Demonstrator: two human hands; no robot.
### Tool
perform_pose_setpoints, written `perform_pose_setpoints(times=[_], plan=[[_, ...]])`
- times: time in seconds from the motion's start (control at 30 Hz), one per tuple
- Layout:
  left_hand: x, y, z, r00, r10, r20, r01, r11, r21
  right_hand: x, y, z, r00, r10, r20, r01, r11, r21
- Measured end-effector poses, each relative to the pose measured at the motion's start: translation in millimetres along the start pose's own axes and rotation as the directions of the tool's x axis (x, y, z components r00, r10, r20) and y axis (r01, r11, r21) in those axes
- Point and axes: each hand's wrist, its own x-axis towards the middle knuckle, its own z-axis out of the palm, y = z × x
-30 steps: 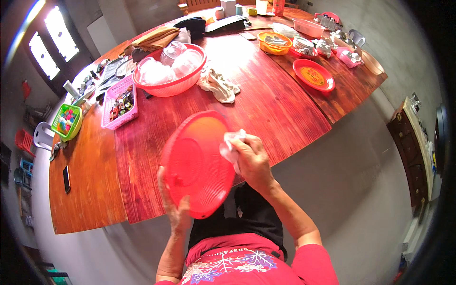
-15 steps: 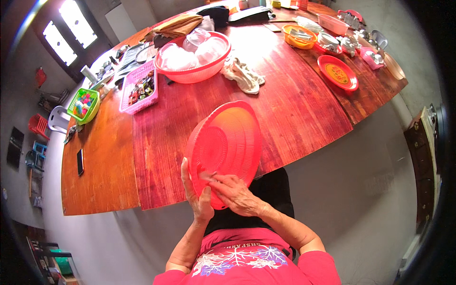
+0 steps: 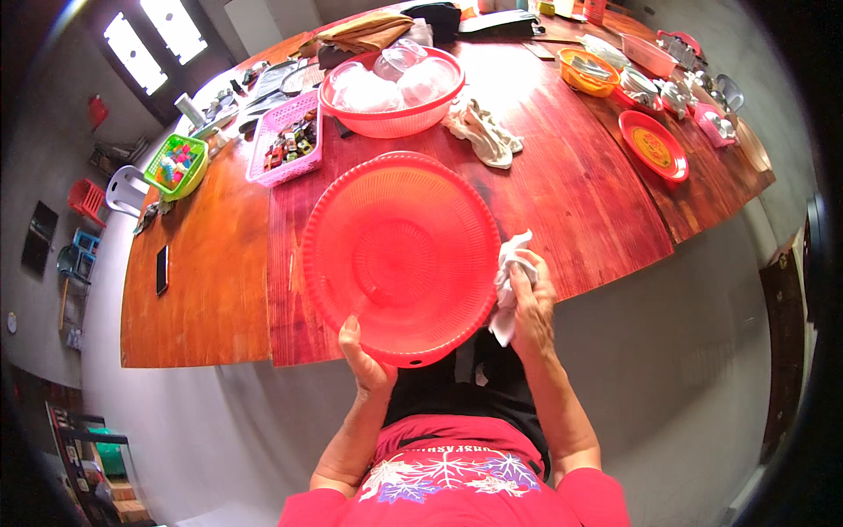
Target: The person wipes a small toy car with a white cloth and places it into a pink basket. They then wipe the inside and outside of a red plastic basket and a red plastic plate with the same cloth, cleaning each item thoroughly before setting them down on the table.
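Note:
A round red plastic colander with fine ribbed walls is held up in front of me, its inside facing me. My left hand grips its lower left rim, thumb inside and the other fingers hidden behind. At the colander's right rim, my right hand is closed around a crumpled white cloth. The cloth lies against or just beside the rim; I cannot tell which.
Beyond, on the wooden table, stand a red basket of clear plastic bowls, a pink basket of small items and a green basket. A cloth, a phone and a red-orange plate lie there too.
The colander has turned from tilted edge-on to facing me more fully. My right hand has moved from inside its lower part out to the right rim, bringing the white cloth into plain sight.

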Motion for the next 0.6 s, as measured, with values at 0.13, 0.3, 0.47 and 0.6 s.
perform_pose_setpoints(times=[0.13, 0.3, 0.47, 0.6], plan=[[-11.5, -12.8, 24.2, 0.972, -0.061, -0.227, 0.035, 0.992, -0.117, -13.1, 12.2, 27.2, 0.996, -0.080, -0.041, 0.079, 0.997, -0.021], [-8.6, -23.5, 21.9, 0.957, -0.097, -0.274, 0.039, 0.976, -0.213, -51.6, 33.1, 31.4, 0.946, -0.320, -0.044, 0.254, 0.821, -0.511], [5.5, -38.2, 9.0, 0.969, -0.245, -0.015, 0.238, 0.954, -0.182, -12.8, 19.3, 30.5, 0.882, -0.447, -0.151, 0.290, 0.766, -0.574], [9.1, -20.3, -2.6, 0.968, 0.170, -0.185, -0.095, 0.928, 0.359, 1.3, -7.9, 23.9, 0.739, -0.662, -0.122, 0.404, 0.581, -0.707]])
